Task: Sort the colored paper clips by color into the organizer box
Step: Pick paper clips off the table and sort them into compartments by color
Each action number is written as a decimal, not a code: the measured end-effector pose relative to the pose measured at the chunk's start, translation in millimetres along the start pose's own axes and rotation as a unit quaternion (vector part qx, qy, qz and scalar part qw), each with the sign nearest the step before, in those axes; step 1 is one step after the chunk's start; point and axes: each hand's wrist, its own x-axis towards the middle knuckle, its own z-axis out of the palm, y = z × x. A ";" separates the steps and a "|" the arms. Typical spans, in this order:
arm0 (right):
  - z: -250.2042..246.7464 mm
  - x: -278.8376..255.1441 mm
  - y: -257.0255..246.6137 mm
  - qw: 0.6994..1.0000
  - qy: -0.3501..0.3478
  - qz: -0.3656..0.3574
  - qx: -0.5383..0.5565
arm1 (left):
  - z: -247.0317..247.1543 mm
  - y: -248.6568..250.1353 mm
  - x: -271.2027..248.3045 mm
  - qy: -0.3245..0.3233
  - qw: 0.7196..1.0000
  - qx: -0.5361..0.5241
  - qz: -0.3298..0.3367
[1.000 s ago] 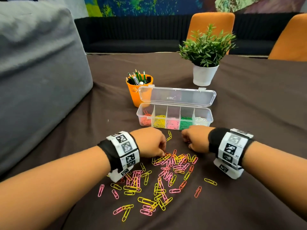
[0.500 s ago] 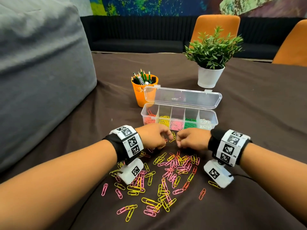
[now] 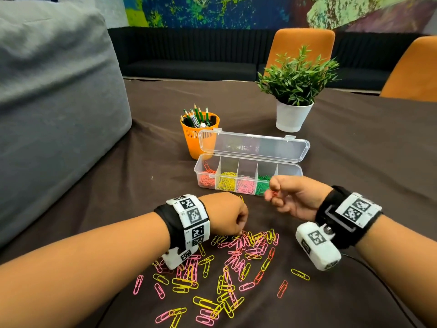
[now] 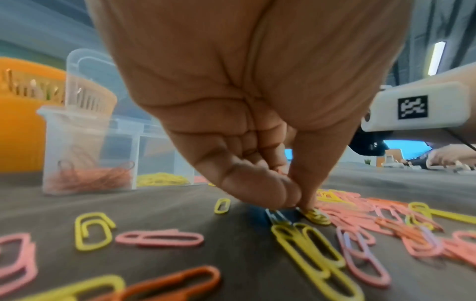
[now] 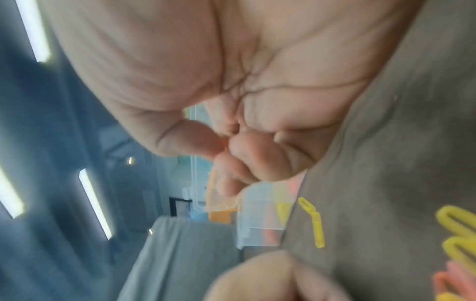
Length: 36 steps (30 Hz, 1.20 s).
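— Over the organizer box (image 3: 248,172), right hand (image 3: 293,200) pinches an orange clip (image 3: 274,194), by the green cell: wrong colour if dropped.
— Left hand (image 3: 227,215)?
— My fingers (image 4: 260,189) nip a yellow clip (image 4: 316,216) on the bench (image 3: 354,150); neighbours may snag.

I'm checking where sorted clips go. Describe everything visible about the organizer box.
The organizer box is clear plastic, long and narrow, with five compartments. Its hinged lid stands open behind. From the left, compartments hold orange, yellow, pink and green clips; the right hand hides the last one. It sits on the brown cloth, just in front of the orange pencil cup.
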 end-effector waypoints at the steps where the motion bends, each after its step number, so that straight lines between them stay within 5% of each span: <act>1: -2.5 -1.0 -2.9 0.998 -0.001 -0.010 0.069 | -0.9 -2.0 0.2 -0.009 1.000 -0.014 -0.009; 4: -4.3 -0.9 -14.2 0.983 -0.016 -0.012 0.185 | -6.2 -12.7 1.6 -0.039 0.985 -0.159 -0.057; 7: 0.9 3.1 -25.1 0.979 0.025 0.002 0.205 | -12.9 -28.3 -2.1 -0.018 0.898 -0.428 -0.094; 9: 7.0 8.5 -29.8 0.986 0.059 0.001 0.159 | -20.6 -40.9 -5.8 0.027 0.834 -0.540 -0.110; 12: 24.4 28.7 -35.3 0.993 0.117 -0.014 0.026 | -42.5 -57.5 -10.1 0.116 0.806 -0.565 -0.134; 14: 48.3 47.3 -44.0 0.991 0.123 -0.051 -0.032 | -58.4 -66.9 -7.6 0.185 0.819 -0.520 -0.158; 19: 110.3 92.1 -67.6 0.964 0.133 -0.142 -0.181 | -77.2 -84.1 10.8 0.246 0.920 -0.237 -0.193; 23: 107.8 108.9 -60.8 0.965 0.120 -0.142 -0.184 | -73.7 -92.5 9.0 0.254 0.938 -0.129 -0.196; 27: 83.0 78.8 -51.0 0.894 0.120 -0.205 -0.379 | -62.5 -99.9 -16.4 0.289 0.934 -0.120 -0.173; 29: 62.2 58.9 -40.6 0.864 0.058 -0.179 -0.467 | -53.4 -96.0 -35.5 0.261 0.950 -0.079 -0.150; 33: 55.6 28.3 -19.3 0.745 -0.046 -0.091 -0.659 | -30.7 -79.5 -66.6 0.071 0.989 -0.028 -0.128; 36: 84.4 27.8 -6.5 0.715 -0.075 -0.080 -0.691 | -16.7 -72.9 -75.6 0.020 0.991 -0.005 -0.133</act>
